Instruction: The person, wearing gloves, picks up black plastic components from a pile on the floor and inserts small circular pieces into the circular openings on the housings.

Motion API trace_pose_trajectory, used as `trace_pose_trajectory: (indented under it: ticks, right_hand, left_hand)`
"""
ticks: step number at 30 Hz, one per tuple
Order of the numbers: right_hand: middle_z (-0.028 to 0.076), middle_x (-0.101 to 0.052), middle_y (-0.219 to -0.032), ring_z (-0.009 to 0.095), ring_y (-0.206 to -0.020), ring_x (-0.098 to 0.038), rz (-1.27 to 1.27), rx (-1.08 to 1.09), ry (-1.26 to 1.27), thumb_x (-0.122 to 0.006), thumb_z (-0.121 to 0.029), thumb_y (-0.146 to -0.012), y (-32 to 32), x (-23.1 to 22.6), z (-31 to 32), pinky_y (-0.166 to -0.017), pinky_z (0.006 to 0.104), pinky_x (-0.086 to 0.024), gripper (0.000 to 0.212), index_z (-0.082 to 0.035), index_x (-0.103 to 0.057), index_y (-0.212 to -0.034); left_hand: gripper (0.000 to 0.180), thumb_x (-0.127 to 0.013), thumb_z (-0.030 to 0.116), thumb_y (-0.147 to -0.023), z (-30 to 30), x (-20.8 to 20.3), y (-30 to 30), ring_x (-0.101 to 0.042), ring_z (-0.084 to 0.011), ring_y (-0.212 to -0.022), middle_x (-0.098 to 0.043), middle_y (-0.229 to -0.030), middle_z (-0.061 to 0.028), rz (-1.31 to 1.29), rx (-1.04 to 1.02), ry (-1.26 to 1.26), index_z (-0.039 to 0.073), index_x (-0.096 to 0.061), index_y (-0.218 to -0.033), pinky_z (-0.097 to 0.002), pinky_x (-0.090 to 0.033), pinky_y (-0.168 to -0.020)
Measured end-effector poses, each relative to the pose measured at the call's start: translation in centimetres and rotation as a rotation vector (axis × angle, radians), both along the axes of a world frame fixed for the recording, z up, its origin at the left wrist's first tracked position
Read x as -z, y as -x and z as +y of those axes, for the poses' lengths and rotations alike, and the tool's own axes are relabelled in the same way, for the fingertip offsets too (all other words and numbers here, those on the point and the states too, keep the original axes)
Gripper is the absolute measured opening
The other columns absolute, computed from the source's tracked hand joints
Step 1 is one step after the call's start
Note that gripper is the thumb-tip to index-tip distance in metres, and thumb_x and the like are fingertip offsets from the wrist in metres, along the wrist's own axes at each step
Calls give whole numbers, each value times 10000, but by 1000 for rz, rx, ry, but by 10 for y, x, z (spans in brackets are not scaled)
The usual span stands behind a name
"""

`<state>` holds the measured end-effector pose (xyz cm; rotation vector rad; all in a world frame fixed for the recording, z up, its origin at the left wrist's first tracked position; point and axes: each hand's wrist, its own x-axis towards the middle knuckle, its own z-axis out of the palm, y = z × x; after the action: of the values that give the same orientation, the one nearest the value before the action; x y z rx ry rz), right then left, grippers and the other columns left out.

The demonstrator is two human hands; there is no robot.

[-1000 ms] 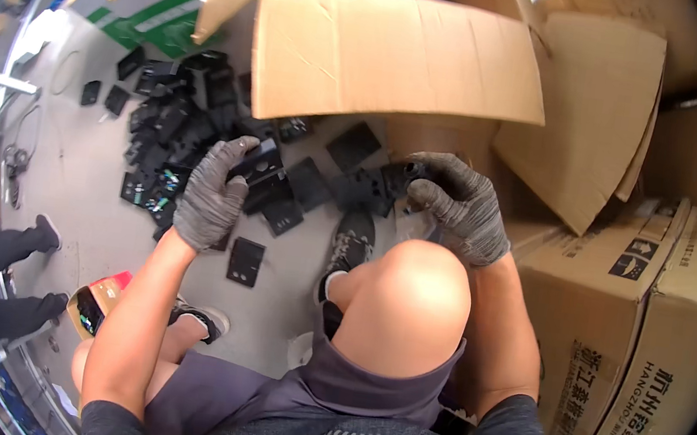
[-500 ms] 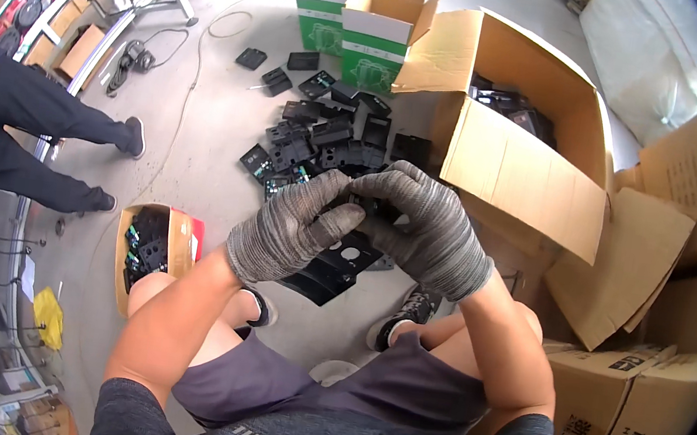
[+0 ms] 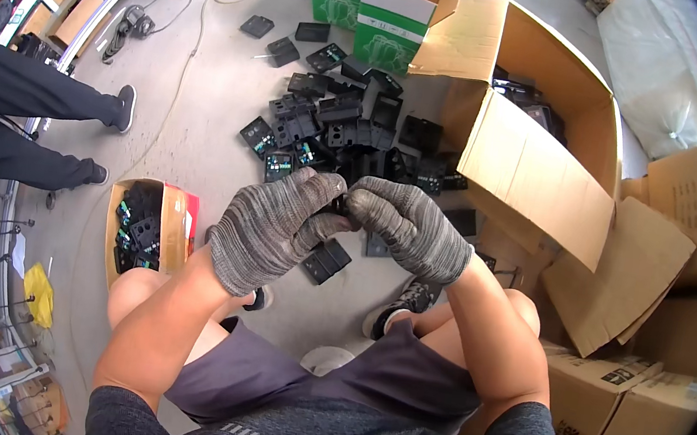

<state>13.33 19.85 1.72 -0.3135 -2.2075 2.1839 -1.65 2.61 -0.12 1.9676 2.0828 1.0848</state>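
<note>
My left hand (image 3: 264,224) and my right hand (image 3: 417,234), both in grey knitted gloves, meet in front of me with fingers pinched. Between the fingertips shows a small black plastic part (image 3: 338,205); most of it is hidden by the gloves, so its exact kind is unclear. On the floor just below the hands lies a black plastic housing (image 3: 327,260). Beyond them spreads a heap of black plastic housings (image 3: 340,111), a few with green circuit boards (image 3: 280,164) inside.
An open cardboard box (image 3: 540,168) holding black parts stands at the right, beside a green-and-white carton (image 3: 387,39). Flattened cardboard (image 3: 636,273) leans farther right. Left of my knee is a small box (image 3: 174,230) of parts. Another person's legs (image 3: 49,86) are at far left.
The flat black panel with a round hole, seen beneath my hands before, no longer shows there. My fingers have drawn closer around a small part. The whole view has shifted slightly.
</note>
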Motion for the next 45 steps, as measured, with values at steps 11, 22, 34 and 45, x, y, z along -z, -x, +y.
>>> trace_pose_trajectory:
  ticks: [11, 22, 34, 45]
  right_hand:
    - [-11, -598, -753, 69, -664, -533, -190, 44, 329, -638, -338, -985, -4, 11, 0, -599, 247, -452, 280, -61, -642, -1025]
    - [16, -614, -704, 88, -525, -582, -371, 14, 648, -630, -438, -968, -1, 27, -2, -442, 217, -393, 373, -77, -592, -1052]
    - [40, -643, -721, 126, -514, -612, -127, 11, 582, -550, -521, -999, -1, 14, -12, -412, 212, -406, 443, -81, -591, -1036]
    - [56, -637, -717, 127, -497, -598, -62, 111, 660, -562, -498, -999, -4, 9, -16, -391, 216, -389, 435, -74, -557, -1097]
  left_hand:
    - [369, -729, 281, -908, -2, 9, 1, -692, -349, -1012, -714, -1161, -103, 4, -29, 85, 87, -667, -1216, -442, -580, -800]
    - [322, -712, 257, -920, -5, 14, 1, -693, -345, -1004, -686, -1234, -94, 98, 12, 1, 183, -677, -1231, -428, -586, -761]
    - [390, -724, 226, -919, -4, 2, -3, -702, -387, -913, -694, -1095, -171, -205, 0, 7, 102, -625, -1275, -412, -569, -735]
    - [407, -746, 194, -911, -5, 0, -3, -703, -379, -983, -692, -1128, -183, -257, -26, 48, 71, -611, -1275, -403, -571, -798]
